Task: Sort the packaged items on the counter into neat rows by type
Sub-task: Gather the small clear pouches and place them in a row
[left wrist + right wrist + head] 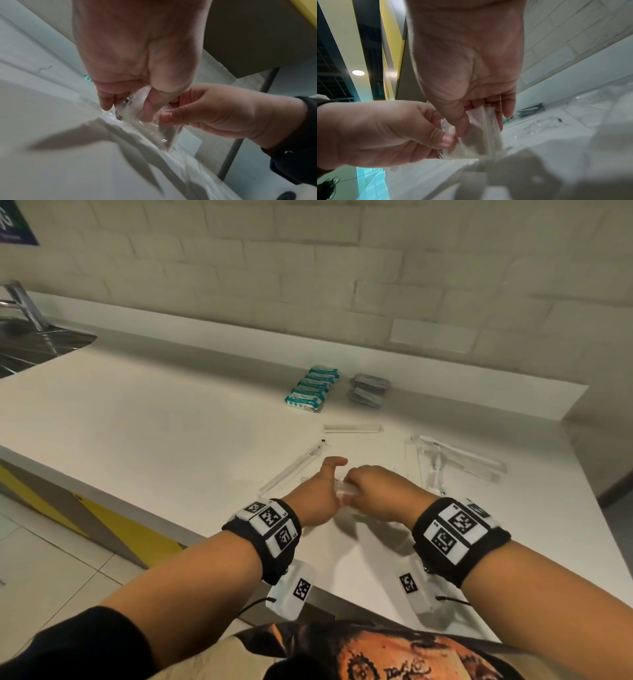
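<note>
**Clear packets pinched between both my hands**

Clear packets (344,493) were bunched between my two hands just above the near part of the white counter (154,419). My left hand (317,501) had its fingers curled round one end of the bundle, thumb pressed to the crinkled plastic, as the left wrist view showed. My right hand (380,494) pinched the other end, thumb against the curled fingers, with the wrappers fanning out below them in the right wrist view. The two hands were touching or nearly so.

More clear-wrapped items lay on the counter: a long thin packet (294,470) slanting away to the left of my hands, a flat one (352,428) lying crosswise farther back, and a loose heap (455,463) to the right. Beyond these, near the wall, teal-and-white packs (313,386) stood in a tidy row, with a stack of grey packs (370,390) just beside them on the right. A steel sink (37,347) sat at the far left end of the counter.
</note>
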